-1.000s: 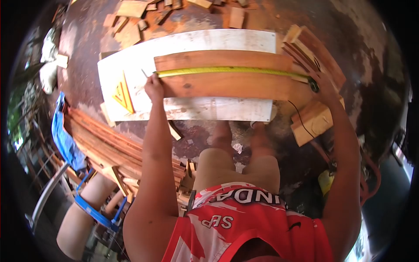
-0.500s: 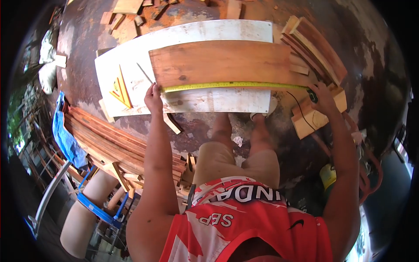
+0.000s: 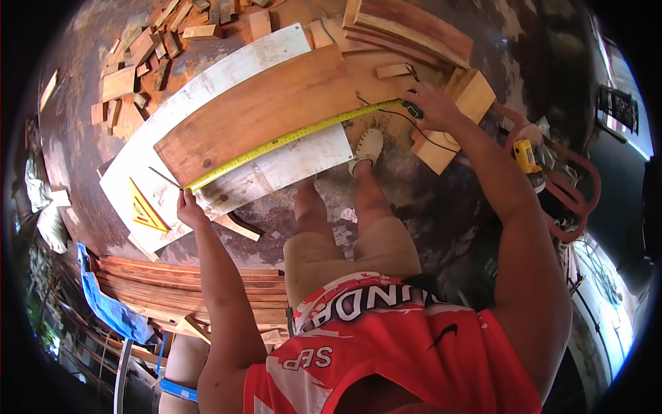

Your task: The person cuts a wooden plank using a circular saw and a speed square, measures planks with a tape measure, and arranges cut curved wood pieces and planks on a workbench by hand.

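A yellow tape measure [image 3: 276,143] is stretched along the near long edge of a brown wooden board [image 3: 255,114]. My left hand [image 3: 191,209] pinches the tape's end at the board's lower left corner. A thin pencil-like stick [image 3: 164,177] juts from those same fingers. Past the board's right end, my right hand [image 3: 436,107] is wrapped round the dark tape case [image 3: 412,109]. Under the board lies a white panel [image 3: 303,165], and a yellow triangle square [image 3: 146,210] rests on it close to my left hand.
Wood offcuts [image 3: 145,52] are scattered at the upper left. Stacked boards [image 3: 414,31] and a wooden block [image 3: 441,148] lie to the right. Long planks [image 3: 186,283] and a blue tarp [image 3: 110,303] are at lower left. A red hose [image 3: 579,207] curls at right.
The view has turned, so the board and panel now slant up to the right. My right hand and the tape case sit farther beyond the board's end. Both hands keep their hold.
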The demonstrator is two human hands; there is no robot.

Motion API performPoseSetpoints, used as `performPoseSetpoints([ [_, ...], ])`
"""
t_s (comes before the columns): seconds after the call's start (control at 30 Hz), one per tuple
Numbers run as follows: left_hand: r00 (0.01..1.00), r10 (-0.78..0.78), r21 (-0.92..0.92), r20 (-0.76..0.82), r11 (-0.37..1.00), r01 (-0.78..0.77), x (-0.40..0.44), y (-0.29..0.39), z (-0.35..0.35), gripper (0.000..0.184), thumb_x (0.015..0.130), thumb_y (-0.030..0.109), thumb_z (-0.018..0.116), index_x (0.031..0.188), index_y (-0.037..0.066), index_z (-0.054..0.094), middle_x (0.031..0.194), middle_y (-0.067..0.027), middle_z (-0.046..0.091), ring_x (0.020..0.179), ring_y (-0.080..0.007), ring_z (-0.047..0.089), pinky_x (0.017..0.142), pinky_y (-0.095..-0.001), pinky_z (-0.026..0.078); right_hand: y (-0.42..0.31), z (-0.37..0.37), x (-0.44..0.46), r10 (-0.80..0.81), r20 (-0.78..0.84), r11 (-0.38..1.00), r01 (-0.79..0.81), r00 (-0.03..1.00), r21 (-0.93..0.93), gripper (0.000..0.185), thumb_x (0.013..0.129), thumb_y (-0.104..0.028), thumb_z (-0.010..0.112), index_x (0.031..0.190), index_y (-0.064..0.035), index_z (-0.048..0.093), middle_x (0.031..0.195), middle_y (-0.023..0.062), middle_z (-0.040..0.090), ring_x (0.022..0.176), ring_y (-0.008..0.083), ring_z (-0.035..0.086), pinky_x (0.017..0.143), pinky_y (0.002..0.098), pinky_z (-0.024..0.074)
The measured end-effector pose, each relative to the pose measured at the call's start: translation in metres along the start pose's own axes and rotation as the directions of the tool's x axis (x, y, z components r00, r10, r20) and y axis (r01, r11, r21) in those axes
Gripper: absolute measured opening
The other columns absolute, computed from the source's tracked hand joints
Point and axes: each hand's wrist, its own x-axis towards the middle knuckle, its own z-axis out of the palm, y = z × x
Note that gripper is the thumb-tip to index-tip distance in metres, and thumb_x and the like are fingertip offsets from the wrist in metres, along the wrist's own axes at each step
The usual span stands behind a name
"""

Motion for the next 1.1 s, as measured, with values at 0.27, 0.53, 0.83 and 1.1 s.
performPoseSetpoints([
  [0.27, 0.998, -0.055, 0.208, 0.026, 0.977, 0.048, 0.013, -0.005, -0.007, 0.029, 0.093, 0.017, 0.066, 0.11, -0.007, 0.065, 0.083, -0.0029, 0.065, 0.065, -0.0082, 0.053, 0.058, -0.0234, 0.044, 0.001, 0.002, 0.0, -0.003, -0.059, 1.0, 0.003, 0.998, -0.001, 0.07, 0.067, -0.01, 0.075, 0.132, -0.0198, 0.052, 0.125, 0.0108, 0.048, 0.12, 0.0336, 0.047, 0.098, 0.0448, 0.0436],
  [0.53, 0.987, -0.068, 0.313, 0.149, 0.95, 0.018, 0.012, -0.004, -0.033, 0.033, 0.096, 0.031, 0.059, 0.114, 0.005, 0.065, 0.088, 0.0, 0.061, 0.079, -0.0107, 0.056, 0.068, -0.0273, 0.049, 0.018, 0.024, -0.008, -0.183, -0.067, 0.956, 0.193, 0.981, 0.222, 0.049, 0.078, -0.024, 0.069, 0.125, -0.0155, 0.058, 0.113, 0.0142, 0.06, 0.107, 0.0341, 0.056, 0.093, 0.0441, 0.0453],
  [0.83, 0.846, 0.11, 0.073, 0.522, 0.982, -0.172, -0.078, 0.021, -0.014, 0.069, 0.101, 0.057, 0.029, 0.139, 0.002, 0.047, 0.137, -0.013, 0.053, 0.126, -0.0234, 0.048, 0.104, -0.0392, 0.036, -0.086, 0.068, -0.031, -0.13, 0.095, 0.804, 0.048, 0.987, 0.593, 0.071, 0.082, -0.012, 0.065, 0.147, -0.007, 0.035, 0.125, 0.0228, 0.058, 0.114, 0.0358, 0.057, 0.097, 0.0431, 0.0447],
  [1.1, 0.978, 0.121, -0.01, 0.17, 0.993, -0.121, -0.1, 0.002, -0.024, 0.054, 0.104, 0.041, 0.038, 0.138, 0.0, 0.047, 0.133, -0.0166, 0.052, 0.127, -0.0265, 0.046, 0.11, -0.0377, 0.031, -0.297, 0.08, 0.021, -0.285, -0.177, 0.78, 0.335, 0.942, 0.528, 0.063, 0.078, -0.017, 0.07, 0.135, -0.0054, 0.048, 0.116, 0.0176, 0.059, 0.105, 0.0367, 0.057, 0.09, 0.0456, 0.0455],
])
